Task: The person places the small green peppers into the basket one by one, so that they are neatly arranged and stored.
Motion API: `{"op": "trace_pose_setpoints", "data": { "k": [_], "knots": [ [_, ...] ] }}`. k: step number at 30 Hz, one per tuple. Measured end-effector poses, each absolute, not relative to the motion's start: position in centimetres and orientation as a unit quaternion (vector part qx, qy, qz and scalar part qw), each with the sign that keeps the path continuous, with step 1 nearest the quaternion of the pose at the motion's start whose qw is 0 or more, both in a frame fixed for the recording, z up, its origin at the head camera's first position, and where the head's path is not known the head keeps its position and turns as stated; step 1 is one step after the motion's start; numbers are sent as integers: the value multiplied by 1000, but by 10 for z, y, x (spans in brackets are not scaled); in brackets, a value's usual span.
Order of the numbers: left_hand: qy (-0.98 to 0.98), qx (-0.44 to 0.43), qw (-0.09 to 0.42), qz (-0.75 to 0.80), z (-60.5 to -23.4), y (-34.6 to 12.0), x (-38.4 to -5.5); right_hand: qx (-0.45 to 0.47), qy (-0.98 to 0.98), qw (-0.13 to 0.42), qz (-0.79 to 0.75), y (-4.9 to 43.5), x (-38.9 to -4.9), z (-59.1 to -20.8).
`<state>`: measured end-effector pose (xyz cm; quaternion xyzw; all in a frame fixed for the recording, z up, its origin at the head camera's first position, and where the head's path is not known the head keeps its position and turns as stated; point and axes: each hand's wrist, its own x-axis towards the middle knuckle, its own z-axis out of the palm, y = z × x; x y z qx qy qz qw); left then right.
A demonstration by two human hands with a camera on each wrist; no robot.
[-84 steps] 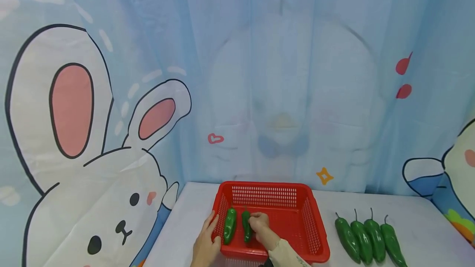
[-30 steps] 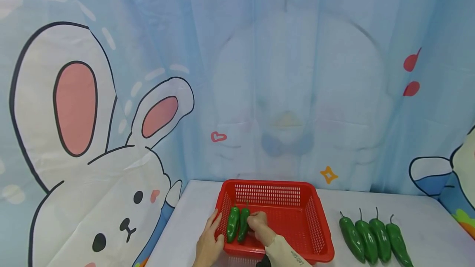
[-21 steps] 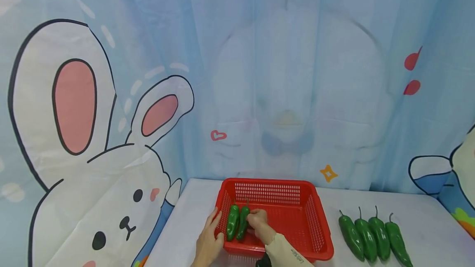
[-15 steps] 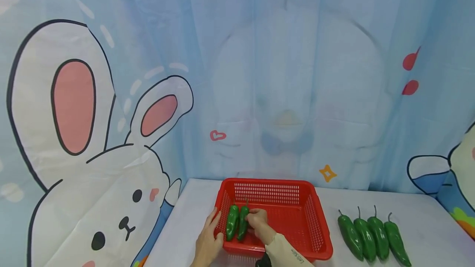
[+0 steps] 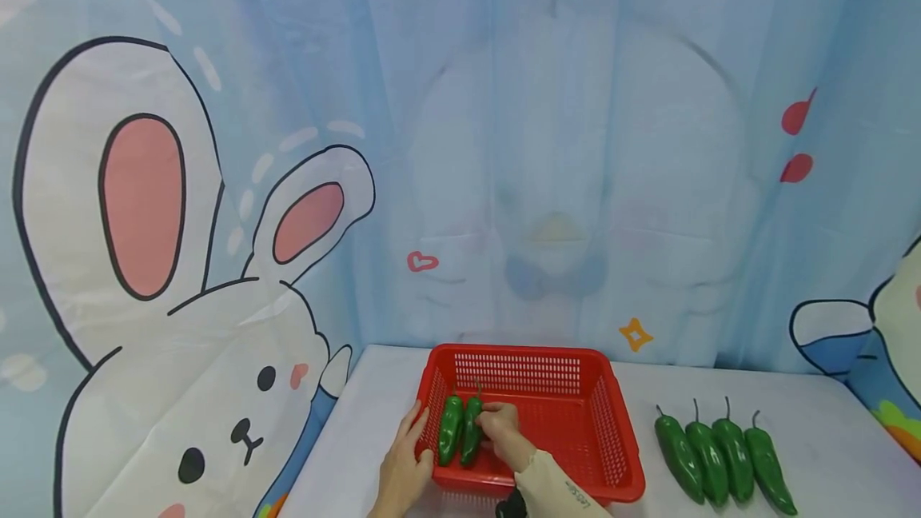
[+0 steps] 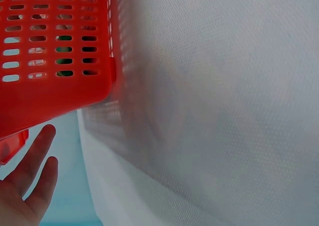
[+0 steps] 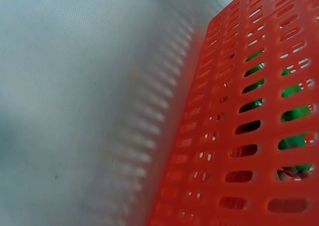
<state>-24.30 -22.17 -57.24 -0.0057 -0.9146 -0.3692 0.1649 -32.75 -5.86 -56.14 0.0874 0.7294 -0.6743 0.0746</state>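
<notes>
In the head view my right hand (image 5: 507, 435) reaches into a red plastic basket (image 5: 623, 422) and pinches a green pepper (image 5: 471, 436) from its right side. A second green pepper (image 5: 450, 432) lies close beside it on the left, both stems pointing away. At the basket's front left corner my left hand (image 5: 400, 470) touches the rim with spread fingers. The left wrist view has its fingers (image 6: 49, 178) extended next to the basket wall (image 6: 55, 96). The right wrist view shows only the slotted wall (image 7: 209, 201), with green showing through; the hand is mostly hidden there.
Several green peppers (image 5: 712, 462) lie in a row on the white table (image 5: 633, 398), right of the basket. A blue curtain (image 5: 547, 142) with cartoon figures hangs behind the table. Dark wrist gear (image 5: 512, 504) sits below the right sleeve.
Since the oldest frame, my right hand has shifted its pepper left, against the other one. In the last half second it has barely moved. My left hand stays at the basket corner.
</notes>
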Motion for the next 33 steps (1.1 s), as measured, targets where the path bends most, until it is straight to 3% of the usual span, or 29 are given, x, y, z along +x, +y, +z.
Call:
{"op": "trace_pose_setpoints", "data": {
  "k": [23,33],
  "knots": [
    [-908,1,163,-386,-570,-223,-238,60,709,68,-700,-8,-318,-538],
    [-907,-1,172,-383,-570,-218,-237,26,709,97,-698,12,-312,-522]
  ]
}}
